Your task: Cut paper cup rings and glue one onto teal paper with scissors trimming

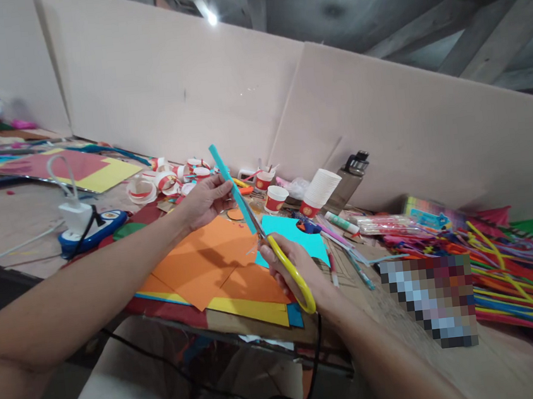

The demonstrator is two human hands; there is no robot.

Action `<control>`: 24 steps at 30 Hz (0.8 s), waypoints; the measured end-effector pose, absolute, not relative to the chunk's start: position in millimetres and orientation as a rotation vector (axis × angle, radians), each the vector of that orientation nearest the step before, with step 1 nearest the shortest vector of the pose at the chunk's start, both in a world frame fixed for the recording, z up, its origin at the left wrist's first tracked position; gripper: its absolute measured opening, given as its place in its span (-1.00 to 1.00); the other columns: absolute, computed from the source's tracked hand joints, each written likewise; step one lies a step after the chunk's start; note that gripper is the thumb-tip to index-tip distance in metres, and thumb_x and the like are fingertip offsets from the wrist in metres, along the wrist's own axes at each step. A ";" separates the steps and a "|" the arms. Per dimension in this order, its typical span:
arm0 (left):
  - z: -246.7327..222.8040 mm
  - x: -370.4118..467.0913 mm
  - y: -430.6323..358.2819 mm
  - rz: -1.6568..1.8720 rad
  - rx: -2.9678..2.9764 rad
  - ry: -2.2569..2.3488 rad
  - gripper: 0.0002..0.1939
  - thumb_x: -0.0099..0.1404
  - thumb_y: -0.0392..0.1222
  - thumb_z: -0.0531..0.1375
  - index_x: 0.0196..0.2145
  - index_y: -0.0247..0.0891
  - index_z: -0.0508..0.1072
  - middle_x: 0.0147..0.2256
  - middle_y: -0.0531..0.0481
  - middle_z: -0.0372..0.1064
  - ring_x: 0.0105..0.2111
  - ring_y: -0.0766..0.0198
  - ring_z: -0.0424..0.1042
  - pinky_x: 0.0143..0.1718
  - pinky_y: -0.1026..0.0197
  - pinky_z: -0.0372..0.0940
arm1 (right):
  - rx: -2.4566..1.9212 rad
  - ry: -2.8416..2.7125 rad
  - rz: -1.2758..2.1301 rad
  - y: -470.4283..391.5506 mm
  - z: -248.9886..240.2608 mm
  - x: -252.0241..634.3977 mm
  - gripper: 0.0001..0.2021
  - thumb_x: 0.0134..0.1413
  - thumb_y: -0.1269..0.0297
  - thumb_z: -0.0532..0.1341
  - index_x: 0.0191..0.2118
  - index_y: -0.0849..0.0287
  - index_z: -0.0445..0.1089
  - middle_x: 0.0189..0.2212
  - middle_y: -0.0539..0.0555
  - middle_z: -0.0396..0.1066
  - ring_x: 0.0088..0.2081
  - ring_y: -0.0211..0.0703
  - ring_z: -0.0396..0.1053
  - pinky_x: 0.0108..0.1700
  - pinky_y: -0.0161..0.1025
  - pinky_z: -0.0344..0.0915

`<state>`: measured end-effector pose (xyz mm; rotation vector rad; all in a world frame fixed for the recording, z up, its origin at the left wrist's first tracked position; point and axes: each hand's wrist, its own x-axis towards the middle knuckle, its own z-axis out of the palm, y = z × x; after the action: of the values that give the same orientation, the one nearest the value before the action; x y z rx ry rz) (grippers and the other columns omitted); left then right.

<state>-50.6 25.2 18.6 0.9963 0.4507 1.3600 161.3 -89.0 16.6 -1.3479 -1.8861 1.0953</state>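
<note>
My left hand (207, 200) pinches a narrow turquoise paper strip (221, 163), which stands up at a slant near the middle of the view. Yellow-handled scissors (298, 285) are in my right hand (292, 263), their metal blades pointing up and left along the lower part of the strip. Orange paper sheets (196, 257) lie beneath both hands, with yellow sheets (249, 309) showing under their front edge. A larger turquoise sheet (299, 237) rests just behind my right hand.
Paper cups (276, 198) and a stack of cups (320, 190) stand behind, beside a dark bottle (348, 181). Colourful pipe cleaners (517, 275) cover the right side. A blue power strip (107, 226) with a white plug (76, 216) lies at left. A black cable hangs in front.
</note>
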 end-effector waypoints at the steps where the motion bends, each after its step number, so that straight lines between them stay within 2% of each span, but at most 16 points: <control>1: 18.9 -49.5 24.3 1.343 0.996 0.451 -0.85 0.16 -0.31 0.34 -0.40 -0.34 0.40 -0.52 0.08 0.39 -0.54 0.41 0.39 -0.47 0.34 0.35 | -1.334 -1.872 1.108 -88.9 16.3 161.3 -0.63 0.15 -0.13 0.14 -0.27 0.11 0.22 -0.62 -0.15 0.14 -0.68 -0.41 0.07 -0.69 -0.45 0.05; 7: 18.9 -45.8 22.1 1.313 1.009 0.451 -0.86 0.18 -0.33 0.32 -0.43 -0.35 0.41 -0.56 0.08 0.37 -0.56 0.42 0.37 -0.49 0.35 0.35 | -1.280 -1.878 1.134 -89.4 17.5 160.9 -0.63 0.19 -0.13 0.09 -0.22 0.10 0.22 -0.61 -0.17 0.12 -0.68 -0.43 0.07 -0.67 -0.47 0.05; 15: 18.8 -45.9 23.1 1.305 1.024 0.433 -0.85 0.15 -0.33 0.34 -0.42 -0.36 0.41 -0.54 0.06 0.38 -0.57 0.42 0.35 -0.56 0.37 0.30 | -1.292 -1.833 1.159 -86.6 13.7 161.8 -0.61 0.15 -0.16 0.12 -0.27 0.10 0.20 -0.62 -0.18 0.12 -0.69 -0.43 0.08 -0.69 -0.46 0.07; 24: 18.8 -46.6 21.9 1.294 1.028 0.425 -0.82 0.15 -0.31 0.36 -0.41 -0.35 0.39 -0.53 0.08 0.39 -0.56 0.42 0.37 -0.51 0.36 0.30 | -1.295 -1.803 1.167 -88.2 12.6 161.2 -0.61 0.14 -0.16 0.13 -0.27 0.10 0.22 -0.60 -0.17 0.16 -0.70 -0.44 0.09 -0.70 -0.47 0.09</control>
<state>-46.6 21.9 18.8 1.0275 0.4247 1.2943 161.2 -88.2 12.6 -1.2949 -1.8032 1.1674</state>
